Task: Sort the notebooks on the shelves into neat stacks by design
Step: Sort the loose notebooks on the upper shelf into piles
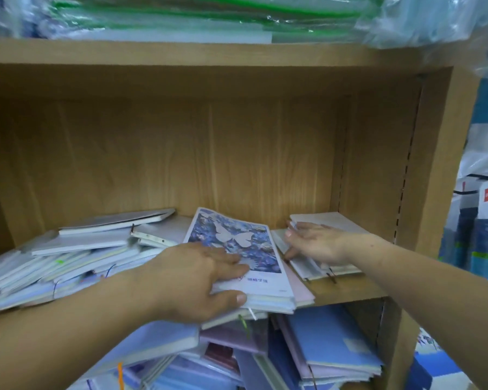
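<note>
Wood-grain shelf (350, 292) carries all the notebooks at this level, and much of them is hard to read. The loose pile (76, 257) on the left slumps in overlapping pale covers, so I cannot tell their designs apart, and it runs off the left edge. The butterfly notebook (231, 237), blue with a white butterfly, lies at the shelf's front middle on top of a few others. My left hand (206, 280) covers its near corner, fingers laid on the cover and thumb pinching the front edge. My right hand (313, 243) rests loosely spread on the pale stack (330, 220) near the right wall, hiding most of the top cover; its fingertips are blurred. On the level below, blue and lilac notebooks (330, 344) lie heaped, partly hidden by my arms. Above, plastic-wrapped green packs (181, 21) are cut off at the top.
</note>
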Available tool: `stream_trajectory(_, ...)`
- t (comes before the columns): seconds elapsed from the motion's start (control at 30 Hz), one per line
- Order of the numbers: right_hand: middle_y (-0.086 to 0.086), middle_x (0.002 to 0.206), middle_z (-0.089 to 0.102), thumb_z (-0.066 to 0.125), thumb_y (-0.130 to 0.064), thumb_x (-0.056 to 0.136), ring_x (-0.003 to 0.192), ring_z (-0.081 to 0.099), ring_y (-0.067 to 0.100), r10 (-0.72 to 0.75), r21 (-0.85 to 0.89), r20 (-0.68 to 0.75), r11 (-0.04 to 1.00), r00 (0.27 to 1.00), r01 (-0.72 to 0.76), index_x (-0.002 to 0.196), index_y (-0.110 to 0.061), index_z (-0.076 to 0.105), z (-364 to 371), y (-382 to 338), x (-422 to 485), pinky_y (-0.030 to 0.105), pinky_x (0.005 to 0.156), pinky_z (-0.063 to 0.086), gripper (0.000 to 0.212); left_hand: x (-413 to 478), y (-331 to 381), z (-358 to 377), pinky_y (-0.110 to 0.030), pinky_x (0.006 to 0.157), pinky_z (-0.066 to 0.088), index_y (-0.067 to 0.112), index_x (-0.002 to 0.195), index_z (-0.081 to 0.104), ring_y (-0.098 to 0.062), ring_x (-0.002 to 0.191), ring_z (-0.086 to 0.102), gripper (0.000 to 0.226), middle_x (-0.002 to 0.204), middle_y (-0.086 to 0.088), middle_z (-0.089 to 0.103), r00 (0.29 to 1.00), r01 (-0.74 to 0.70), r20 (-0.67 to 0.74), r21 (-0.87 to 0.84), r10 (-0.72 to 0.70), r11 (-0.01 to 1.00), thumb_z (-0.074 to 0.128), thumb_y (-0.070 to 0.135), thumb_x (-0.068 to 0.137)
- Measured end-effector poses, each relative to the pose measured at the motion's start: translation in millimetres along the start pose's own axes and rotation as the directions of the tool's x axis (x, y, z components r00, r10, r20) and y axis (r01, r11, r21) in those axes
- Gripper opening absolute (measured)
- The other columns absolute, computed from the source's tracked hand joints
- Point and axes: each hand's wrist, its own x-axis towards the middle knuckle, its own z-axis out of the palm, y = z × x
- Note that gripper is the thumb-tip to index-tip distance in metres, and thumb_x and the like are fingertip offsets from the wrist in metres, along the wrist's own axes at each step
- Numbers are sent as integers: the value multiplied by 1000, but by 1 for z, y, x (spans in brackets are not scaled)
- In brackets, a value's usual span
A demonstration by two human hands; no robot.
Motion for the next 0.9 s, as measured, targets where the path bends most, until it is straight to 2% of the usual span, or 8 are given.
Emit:
stream_trajectory(0.2, -13, 169, 6, -4, -77, 93, 156, -6, 14, 3, -198, -93, 980, 996, -21, 130, -58, 59, 2, 8, -1, 55, 123, 15, 75, 1, -3, 6, -31, 127, 10, 58, 153, 20, 1, 153, 13, 66, 163, 31, 15, 1000, 27, 8, -101, -26, 995, 23, 80, 92)
stream_trajectory(0.3, -8, 169, 5, -4, -77, 93, 157, -2, 20, 111, -267, -133, 953, 985, -143, 141, -55, 48, -2, 0, -3, 54, 115, 30, 74, 3, -7, 4, -34, 126, 15, 59, 152, 23, -1, 153, 17, 63, 162, 31, 18, 999, 31, 14, -127, -29, 991, 25, 80, 92)
stream_trajectory(0.43, -6, 170, 4, 3, -81, 91, 157, 3, 24, 177, -226, -49, 957, 983, -183, 145, -48, 49, -5, -15, -13, 54, 120, 24, 78, 7, -11, 3, -38, 122, 27, 58, 148, 34, -8, 150, 30, 72, 160, 30, 28, 1000, 22, 10, -161, -21, 987, 22, 86, 83)
stream_trajectory(0.5, 2, 160, 35, 10, -82, 90, 144, 38, 23, 137, -144, -80, 979, 987, -147, 125, -40, 67, -6, -23, -21, 47, 114, 35, 78, 5, -15, 5, -40, 114, 39, 49, 138, 53, -13, 142, 44, 75, 150, 23, 49, 998, 22, -54, -220, -35, 975, 24, 85, 80)
stream_trajectory(0.6, -9, 91, 70, 23, -82, 90, 88, 68, 12, 56, 21, -289, 998, 956, -53, 87, -39, 64, -8, -42, -30, 38, 84, 56, 60, -10, -19, 6, -38, 108, 45, 30, 124, 68, -14, 133, 52, 63, 137, 7, 62, 970, -64, -241, -320, -16, 945, 36, 73, 91)
stream_trajectory(0.7, -14, 100, 68, 41, -71, 93, 93, 64, 10, -85, -19, -441, 996, 894, 85, 118, -35, 69, -13, -75, -29, 36, 82, 55, 52, -37, -31, 6, -21, 118, 29, 31, 138, 62, -1, 145, 35, 45, 156, 7, 46, 916, -131, -402, -341, -19, 931, 51, 53, 101)
stream_trajectory(0.8, -18, 105, 68, 52, -64, 92, 100, 63, 5, -201, 104, -467, 955, 861, 279, 122, -28, 69, -13, -117, -19, 30, 91, 52, 50, -68, -59, 7, -19, 113, 34, 30, 129, 67, 0, 138, 40, 33, 151, 6, 52, 812, -126, -577, -319, -87, 939, 56, 41, 100)
stream_trajectory(0.9, -20, 126, 65, 53, -66, 89, 120, 59, 2, -295, 132, -466, 909, 834, 395, 130, -30, 66, -7, -160, -6, 28, 105, 47, 56, -96, -107, 11, -15, 111, 33, 30, 127, 68, -8, 137, 46, 32, 149, 7, 54, 717, 46, -645, -336, -265, 941, 56, 39, 98)
